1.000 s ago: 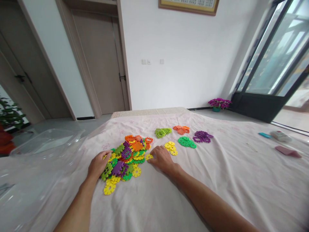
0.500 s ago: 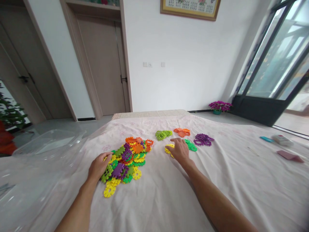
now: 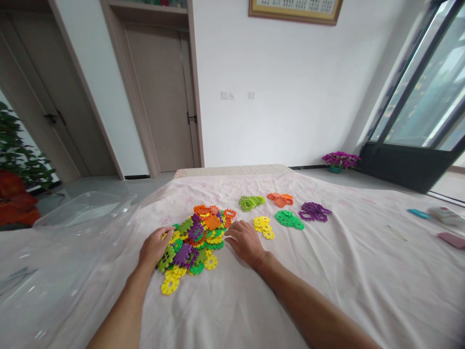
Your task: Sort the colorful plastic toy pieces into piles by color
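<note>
A mixed pile of flat plastic interlocking pieces, round notched discs and toothed squares in yellow, green, purple and orange, lies on the cloth. My left hand rests against the pile's left edge, its fingers loosely curved over the outer pieces. At the right edge, my right hand reaches in with thumb and fingers apart; nothing shows between them. Sorted by colour to the right are yellow discs, green discs, purple pieces, orange pieces and light green pieces.
A pale floral cloth covers the table. Clear plastic containers stand at the left. Toward the right edge lie a blue item, a white packet, a pink item and a thin stick.
My right hand has moved left from the yellow discs to the mixed pile, uncovering the yellow and green groups. My left hand stays at the pile. The view has turned slightly left.
</note>
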Demonstrator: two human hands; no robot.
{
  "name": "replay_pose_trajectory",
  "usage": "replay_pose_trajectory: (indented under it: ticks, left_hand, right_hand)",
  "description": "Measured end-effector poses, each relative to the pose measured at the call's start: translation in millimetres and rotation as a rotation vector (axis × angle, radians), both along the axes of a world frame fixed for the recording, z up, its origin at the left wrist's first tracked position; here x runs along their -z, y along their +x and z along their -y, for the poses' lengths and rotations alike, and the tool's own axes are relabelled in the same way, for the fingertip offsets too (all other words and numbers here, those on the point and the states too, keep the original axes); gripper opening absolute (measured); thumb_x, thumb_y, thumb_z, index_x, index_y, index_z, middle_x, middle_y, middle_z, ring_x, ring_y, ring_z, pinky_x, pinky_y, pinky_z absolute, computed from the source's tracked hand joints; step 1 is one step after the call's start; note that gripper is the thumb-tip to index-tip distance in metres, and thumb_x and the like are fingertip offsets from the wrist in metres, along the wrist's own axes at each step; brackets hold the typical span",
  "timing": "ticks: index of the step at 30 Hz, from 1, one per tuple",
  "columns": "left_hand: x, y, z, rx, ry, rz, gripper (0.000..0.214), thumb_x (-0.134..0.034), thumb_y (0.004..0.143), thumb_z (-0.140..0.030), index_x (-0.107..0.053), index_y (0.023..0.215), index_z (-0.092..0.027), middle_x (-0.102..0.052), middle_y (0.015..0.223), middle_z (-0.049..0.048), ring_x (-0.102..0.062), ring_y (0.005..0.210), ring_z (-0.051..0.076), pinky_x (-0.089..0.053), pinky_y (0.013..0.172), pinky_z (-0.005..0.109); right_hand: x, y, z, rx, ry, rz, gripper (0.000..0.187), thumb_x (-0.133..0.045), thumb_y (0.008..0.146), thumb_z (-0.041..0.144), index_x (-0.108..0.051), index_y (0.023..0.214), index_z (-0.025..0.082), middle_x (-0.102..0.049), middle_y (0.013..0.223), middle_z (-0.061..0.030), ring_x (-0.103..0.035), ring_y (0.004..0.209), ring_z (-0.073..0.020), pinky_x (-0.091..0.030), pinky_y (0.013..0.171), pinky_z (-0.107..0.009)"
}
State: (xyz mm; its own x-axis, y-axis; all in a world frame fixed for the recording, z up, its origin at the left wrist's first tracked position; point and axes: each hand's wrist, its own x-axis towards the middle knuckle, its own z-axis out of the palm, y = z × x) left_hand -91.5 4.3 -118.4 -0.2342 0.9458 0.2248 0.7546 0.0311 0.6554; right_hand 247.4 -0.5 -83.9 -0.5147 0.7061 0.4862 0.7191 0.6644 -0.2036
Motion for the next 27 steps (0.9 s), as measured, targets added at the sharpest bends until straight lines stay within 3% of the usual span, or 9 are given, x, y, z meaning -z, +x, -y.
replay_pose_trajectory:
  ticks: [13, 27]
  left_hand:
    - [-2.3, 1, -1, 0.005, -0.001, -0.014, 0.039, -0.045, 0.087, -0.048, -0.070, 0.106, -0.026, -0.071, 0.117, 0.0012, -0.063, 0.110, 0.020, -0.045, 0.092, 0.025]
    - [-5.0, 3, 0, -0.001, -0.017, -0.013, 0.037, -0.044, 0.088, -0.047, -0.069, 0.106, -0.027, -0.070, 0.119, 0.0010, -0.062, 0.112, 0.021, -0.045, 0.093, 0.027]
  right_hand:
    - [3.8, -18, -19, 0.034, 0.061, 0.202, 0.021, -0.048, 0.098, 0.032, -0.068, 0.102, 0.026, -0.063, 0.098, -0.0044, -0.051, 0.093, -0.0194, -0.032, 0.077, -0.031]
    - [0.9, -27, -24, -0.102, 0.115, 0.313, 0.025, -0.048, 0.097, 0.024, -0.063, 0.118, 0.025, -0.064, 0.102, -0.0066, -0.050, 0.088, -0.0207, -0.033, 0.077, -0.035]
